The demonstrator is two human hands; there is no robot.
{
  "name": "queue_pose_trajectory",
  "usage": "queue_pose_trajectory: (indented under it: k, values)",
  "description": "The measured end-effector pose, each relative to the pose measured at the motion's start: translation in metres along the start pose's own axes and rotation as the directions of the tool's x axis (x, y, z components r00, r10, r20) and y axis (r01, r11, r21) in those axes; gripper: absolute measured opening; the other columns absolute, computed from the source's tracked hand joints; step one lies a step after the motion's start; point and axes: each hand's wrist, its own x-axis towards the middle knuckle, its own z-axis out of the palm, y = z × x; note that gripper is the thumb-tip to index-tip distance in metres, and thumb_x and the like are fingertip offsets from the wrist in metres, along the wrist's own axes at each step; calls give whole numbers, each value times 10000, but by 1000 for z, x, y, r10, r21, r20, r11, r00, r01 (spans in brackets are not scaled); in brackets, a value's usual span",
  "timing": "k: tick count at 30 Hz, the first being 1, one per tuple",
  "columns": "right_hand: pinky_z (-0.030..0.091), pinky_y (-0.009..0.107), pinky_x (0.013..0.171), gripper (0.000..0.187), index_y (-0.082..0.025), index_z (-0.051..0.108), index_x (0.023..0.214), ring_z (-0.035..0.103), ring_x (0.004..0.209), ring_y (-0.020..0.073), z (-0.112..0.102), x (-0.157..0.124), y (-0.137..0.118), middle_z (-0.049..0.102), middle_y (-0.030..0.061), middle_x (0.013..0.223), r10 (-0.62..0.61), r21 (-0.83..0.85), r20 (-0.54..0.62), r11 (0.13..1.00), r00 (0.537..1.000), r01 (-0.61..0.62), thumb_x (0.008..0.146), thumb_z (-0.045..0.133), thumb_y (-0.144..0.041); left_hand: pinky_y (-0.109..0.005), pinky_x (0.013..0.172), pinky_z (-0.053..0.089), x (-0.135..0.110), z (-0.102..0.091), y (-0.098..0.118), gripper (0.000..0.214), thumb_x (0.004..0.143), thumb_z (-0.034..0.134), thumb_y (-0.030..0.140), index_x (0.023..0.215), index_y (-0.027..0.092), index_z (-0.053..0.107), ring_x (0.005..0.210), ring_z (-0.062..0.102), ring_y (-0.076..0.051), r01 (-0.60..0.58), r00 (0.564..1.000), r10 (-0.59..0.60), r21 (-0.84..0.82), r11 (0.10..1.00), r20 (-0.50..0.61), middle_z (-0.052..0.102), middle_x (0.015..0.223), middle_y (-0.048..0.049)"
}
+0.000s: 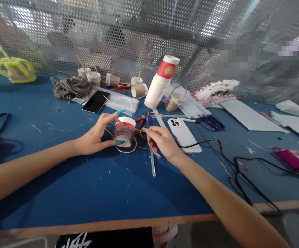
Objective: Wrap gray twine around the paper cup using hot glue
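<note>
While the left hand (pixel 94 136) gripped a paper cup (pixel 127 120) over the middle of the blue table (pixel 87 189), the right hand (pixel 162 142) pinched the brownish cord (pixel 123 134) wound around it. Scraps (pixel 251 150) littered the table, a brown edge (pixel 100 222) bordered it, and a perforated screen (pixel 92 38) stood behind.

A cup (pixel 125 120) with cord (pixel 122 133) wound around it is left of a near phone (pixel 188 139) and a strip (pixel 153 167), both lying on the surface (pixel 92 196). Behind the cup, leftward, lies a far phone (pixel 96 102), a yarn bundle (pixel 72 88) to its left. A cup stack (pixel 157 93) stands at the back, right of the far phone; a basket (pixel 173 100) is just to its right. Behind the surface rises a panel (pixel 97 51).
</note>
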Motion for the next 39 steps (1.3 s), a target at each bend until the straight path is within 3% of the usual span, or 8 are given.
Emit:
queue_pose_trajectory:
  k: [10, 22, 29, 34, 39]
  values:
    - [266, 193, 293, 400, -212, 444, 537, 400, 257, 43, 0, 0, 3, 456, -77, 385, 34, -35, 6, 999, 999, -33, 900, 568, -324, -518, 996, 555, -4, -2, -5, 809, 881, 661, 267, 1528, 357, 184, 1155, 537, -274, 13, 1000, -12, -40, 999, 19, 483, 1277, -96]
    - [326, 217, 362, 427, -226, 409, 542, 422, 302, 48, 3, -2, 10, 477, -74, 399, -117, -154, 7, 981, 993, 117, 902, 575, -385, -506, 1008, 565, -6, -6, -10, 750, 884, 649, 234, 1517, 317, 255, 1165, 514, -271, 68, 992, -63, -37, 997, 106, 474, 1272, -117]
    - [317, 251, 466, 451, -223, 367, 525, 425, 399, 71, 8, -6, 11, 467, -50, 418, -308, -419, 5, 863, 951, 282, 937, 514, -336, -513, 978, 590, -10, -6, -17, 803, 881, 666, 265, 1521, 400, 201, 1257, 534, -311, 99, 989, -82, -129, 987, 126, 366, 1371, -88]
    - [259, 278, 493, 417, -231, 335, 544, 384, 424, 83, 12, -6, 12, 435, -42, 437, -358, -531, 21, 787, 933, 314, 931, 480, -291, -527, 1000, 585, -8, -9, -16, 771, 880, 661, 217, 1516, 371, 253, 1224, 533, -290, 108, 984, -89, -119, 987, 154, 434, 1284, -82]
    - [238, 293, 511, 393, -234, 311, 563, 356, 435, 86, 14, -5, 14, 402, -43, 462, -372, -623, 21, 721, 928, 304, 918, 469, -284, -551, 1020, 577, -13, -7, -20, 786, 869, 666, 220, 1502, 446, 258, 1243, 503, -283, 116, 988, -96, -169, 979, 124, 418, 1290, -44]
